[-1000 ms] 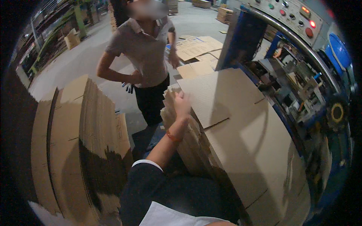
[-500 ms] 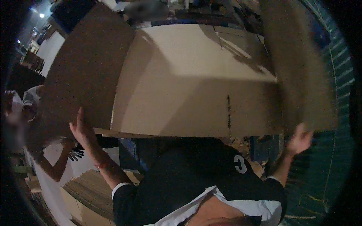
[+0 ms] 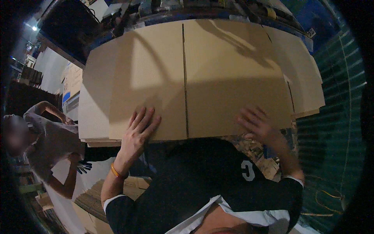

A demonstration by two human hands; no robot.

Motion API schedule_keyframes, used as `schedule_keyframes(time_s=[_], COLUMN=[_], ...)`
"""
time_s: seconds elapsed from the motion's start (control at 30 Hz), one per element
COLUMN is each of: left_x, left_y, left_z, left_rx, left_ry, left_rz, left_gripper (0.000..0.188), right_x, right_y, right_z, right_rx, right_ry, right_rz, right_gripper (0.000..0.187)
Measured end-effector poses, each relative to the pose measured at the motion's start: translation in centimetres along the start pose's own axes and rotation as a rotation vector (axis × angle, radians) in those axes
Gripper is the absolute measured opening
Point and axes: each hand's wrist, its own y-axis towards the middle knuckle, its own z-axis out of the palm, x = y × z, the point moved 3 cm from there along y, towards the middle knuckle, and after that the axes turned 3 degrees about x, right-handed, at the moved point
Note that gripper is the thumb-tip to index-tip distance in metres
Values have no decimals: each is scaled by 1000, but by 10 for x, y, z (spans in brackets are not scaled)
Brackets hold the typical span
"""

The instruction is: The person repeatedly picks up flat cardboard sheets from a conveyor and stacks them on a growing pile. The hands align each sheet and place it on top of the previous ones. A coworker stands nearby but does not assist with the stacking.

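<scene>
Left hand (image 3: 139, 128) and blurred right hand (image 3: 256, 124) spread open, gripping nothing, over the near side of the central folded cardboard blank (image 3: 222, 85), which uneven pushing could skew across the cardboard sheet (image 3: 93, 113) underneath.

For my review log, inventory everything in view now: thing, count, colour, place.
Top cardboard sheet: one, tan, in front of the wearer
Cardboard beneath: count unclear, tan, jutting out at both sides
Machinery: count unclear, dark blue and grey, beyond the sheet
Co-worker: one, grey shirt, left
Lower cardboard stack: one, brown, lower left
Printed cardboard: count unclear, tan, upper left
Corrugated wall: one, green, right
Scraps: many, tan, below right forearm
Wristband: one, orange, left wrist
Jersey: one, black, lower centre
Left hand: one, bare, on sheet
Right hand: one, bare, blurred, over sheet
</scene>
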Motion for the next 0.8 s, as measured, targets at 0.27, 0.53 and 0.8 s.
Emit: schedule_keyframes(time_s=[0.27, 0.53, 0.8], left_x=[67, 146, 136], left_y=[59, 205, 3], left_z=[9, 2, -28], left_rx=[-264, -395, -1000], left_ry=[-7, 405, 89], left_rz=[-31, -134, -719], left_gripper=[44, 61, 50], right_x=[-110, -196, -215], right_y=[72, 183, -74], right_z=[-3, -3, -16], right_rx=[-65, -136, -847], right_ry=[-167, -171, -79], right_rz=[85, 329, 976], right_gripper=[74, 66, 56])
